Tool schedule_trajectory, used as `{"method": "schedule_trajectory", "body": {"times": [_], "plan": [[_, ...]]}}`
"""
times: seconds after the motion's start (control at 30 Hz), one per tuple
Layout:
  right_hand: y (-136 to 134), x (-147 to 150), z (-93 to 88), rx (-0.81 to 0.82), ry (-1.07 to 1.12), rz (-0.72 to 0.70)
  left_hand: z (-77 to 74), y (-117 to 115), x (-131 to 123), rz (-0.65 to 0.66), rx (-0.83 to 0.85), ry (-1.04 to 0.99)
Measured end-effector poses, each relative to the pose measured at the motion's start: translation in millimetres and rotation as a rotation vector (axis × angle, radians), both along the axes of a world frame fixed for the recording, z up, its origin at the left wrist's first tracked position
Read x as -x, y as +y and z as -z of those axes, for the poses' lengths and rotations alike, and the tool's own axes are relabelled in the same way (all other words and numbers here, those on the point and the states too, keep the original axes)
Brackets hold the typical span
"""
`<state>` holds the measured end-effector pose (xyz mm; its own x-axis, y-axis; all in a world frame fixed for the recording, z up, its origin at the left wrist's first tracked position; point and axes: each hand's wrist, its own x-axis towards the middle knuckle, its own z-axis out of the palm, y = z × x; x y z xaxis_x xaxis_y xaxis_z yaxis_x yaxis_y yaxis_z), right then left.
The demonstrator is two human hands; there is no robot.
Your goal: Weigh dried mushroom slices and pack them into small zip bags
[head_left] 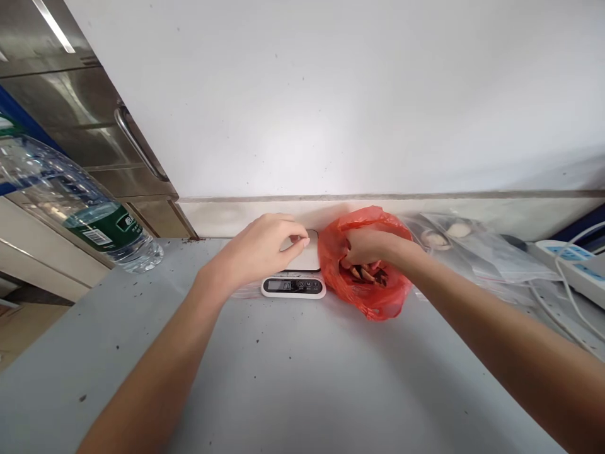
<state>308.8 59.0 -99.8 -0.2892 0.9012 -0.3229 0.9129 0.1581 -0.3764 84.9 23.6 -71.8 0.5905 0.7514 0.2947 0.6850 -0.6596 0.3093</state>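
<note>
Above the weighing plate of a white kitchen scale [270, 292], my left hand [269, 246] is bent, with thumb and forefinger tips pinched together. Whatever lies between those tips, if anything, is too small to make out. The scale's display shows dark digits that I cannot read surely. Right beside the scale stands a red plastic bag [378, 306], its mouth spread wide. My right hand [366, 246] reaches down into it, fingertips hidden by the bag and its contents. Brown, dried-looking pieces [366, 273] lie inside the bag, just below my right hand.
Clear plastic bags [491, 252] with pale round pieces lie to the right, near a white power strip [571, 265] and cables. At the left a large water bottle [108, 227] stands near the grey table's [283, 391] edge. A white wall [331, 113] rises behind.
</note>
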Motion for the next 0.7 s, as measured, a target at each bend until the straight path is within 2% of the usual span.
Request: {"method": "schedule_trajectory", "body": {"times": [0.1,0.17,0.37,0.5,0.7], "plan": [[-3,1,-1.3,0.127,-0.111,0.091,-0.3,0,-1,-0.009,0.000,0.016],[-5,3,-1.3,0.148,-0.153,0.124,0.1,0,-1,-0.009,0.005,0.022],[-8,-6,-2.8,-0.014,-0.110,0.106,0.2,2,3,-0.019,0.030,0.019],[-4,-21,-14.0,-0.091,-0.082,0.091,-1.6,4,6,-0.016,0.038,0.021],[-7,-37,-41.3,0.041,0.176,0.070,-0.3,9,16,0.041,0.079,0.032]]}}
